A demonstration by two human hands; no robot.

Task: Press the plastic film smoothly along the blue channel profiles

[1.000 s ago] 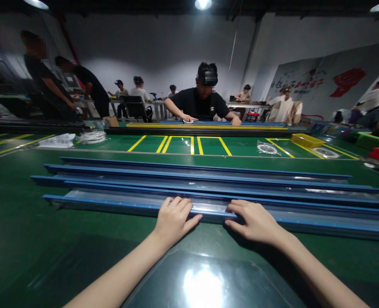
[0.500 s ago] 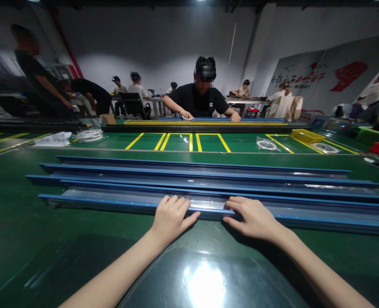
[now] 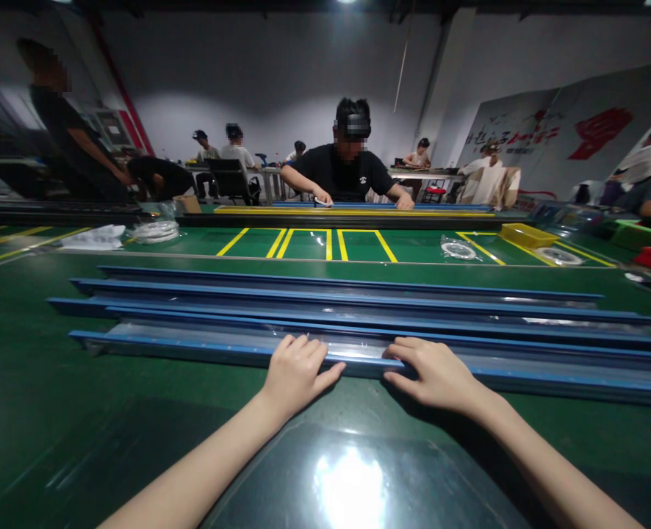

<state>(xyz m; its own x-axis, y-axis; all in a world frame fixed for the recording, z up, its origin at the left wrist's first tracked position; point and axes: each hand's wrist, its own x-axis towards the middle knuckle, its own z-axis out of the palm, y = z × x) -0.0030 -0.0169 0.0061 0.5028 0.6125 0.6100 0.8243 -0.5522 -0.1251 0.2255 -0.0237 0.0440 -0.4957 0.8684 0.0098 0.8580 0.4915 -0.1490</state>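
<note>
Several long blue channel profiles lie side by side across the green table, their inner faces shiny as if covered in clear film. Both of my hands grip the near wall of the closest blue channel profile (image 3: 193, 349). My left hand (image 3: 300, 371) has its fingers curled over the top edge and its thumb along the outer face. A short way to the right, my right hand (image 3: 433, 371) holds the same edge, fingers over the top and thumb low on the outside. Behind lies another blue channel profile (image 3: 237, 303), untouched.
A clear sheet (image 3: 281, 477) lies on the near table and reflects a bright light. Farther off are wrapped white coils (image 3: 156, 232), a yellow tray (image 3: 528, 235) and dark bars (image 3: 347, 221). Across the table a person (image 3: 353, 169) bends over yellow and blue strips.
My hands and the blue profiles hold the same place, apart from a very slight shift of the view. At the back left, a bent-over person has lowered.
</note>
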